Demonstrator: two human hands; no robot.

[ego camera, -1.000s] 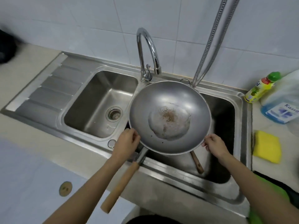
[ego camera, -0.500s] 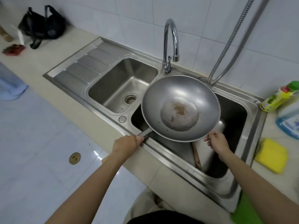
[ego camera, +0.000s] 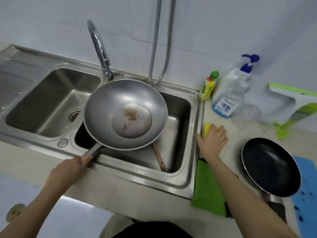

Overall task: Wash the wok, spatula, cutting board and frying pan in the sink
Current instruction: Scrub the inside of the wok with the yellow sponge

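Note:
My left hand (ego camera: 72, 167) grips the handle of the steel wok (ego camera: 103, 109), which hangs tilted over the right basin of the sink (ego camera: 137, 172). Brown residue lies on the wok's flat bottom. Under the wok, the wooden handle of the spatula (ego camera: 159, 158) lies in that basin; its blade is hidden. My right hand (ego camera: 212, 140) lies on the yellow sponge (ego camera: 207, 128) on the counter just right of the sink, fingers curled over it. The black frying pan (ego camera: 271, 167) sits on the counter further right. A green-and-white board (ego camera: 295, 102) leans against the wall.
The faucet (ego camera: 99, 47) arches over the divider and a metal hose (ego camera: 154, 40) hangs behind the wok. A small yellow bottle (ego camera: 208, 86), a pump bottle (ego camera: 229, 93) and a clear glass (ego camera: 247, 115) stand by the wall. A green cloth (ego camera: 207, 189) drapes over the counter edge beside a blue mat (ego camera: 307, 186).
My right hand left the wok's rim and moved right onto the sponge. My left hand slid from the rim down to the handle and now carries the wok alone.

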